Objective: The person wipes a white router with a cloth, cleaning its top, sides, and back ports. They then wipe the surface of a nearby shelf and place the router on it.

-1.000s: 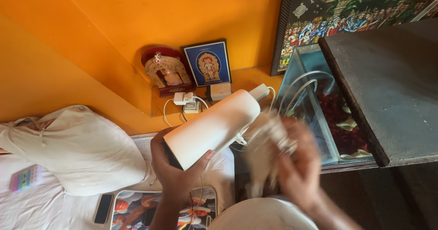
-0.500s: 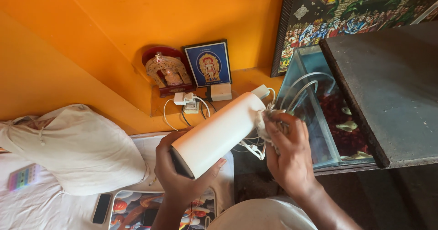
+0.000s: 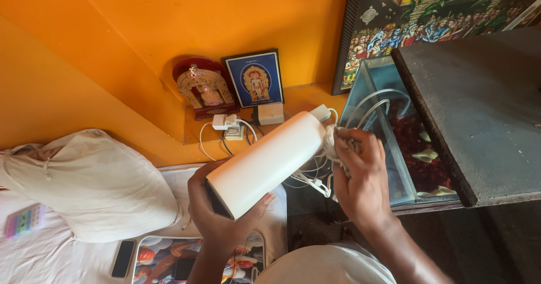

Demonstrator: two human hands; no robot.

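Note:
My left hand (image 3: pixel 217 216) grips the near end of a white cylinder-shaped device (image 3: pixel 265 163), which slants up and to the right. My right hand (image 3: pixel 360 177) is closed on a pale cloth (image 3: pixel 330 141) pressed against the cylinder's far end. White cables (image 3: pixel 310 181) hang below that end. The cloth is mostly hidden under my fingers.
A glass fish tank (image 3: pixel 394 132) with a dark slab lid (image 3: pixel 479 103) stands at the right. On the orange ledge are a small shrine figure (image 3: pixel 204 89), a framed picture (image 3: pixel 255 80) and plug adapters (image 3: pixel 228 123). A white pillow (image 3: pixel 90 185) and a phone (image 3: pixel 122 258) lie on the bed.
My right hand, blurred and away from the cylinder a second ago, has come up with the cloth and now presses it on the cylinder's far end. The cylinder tilted slightly.

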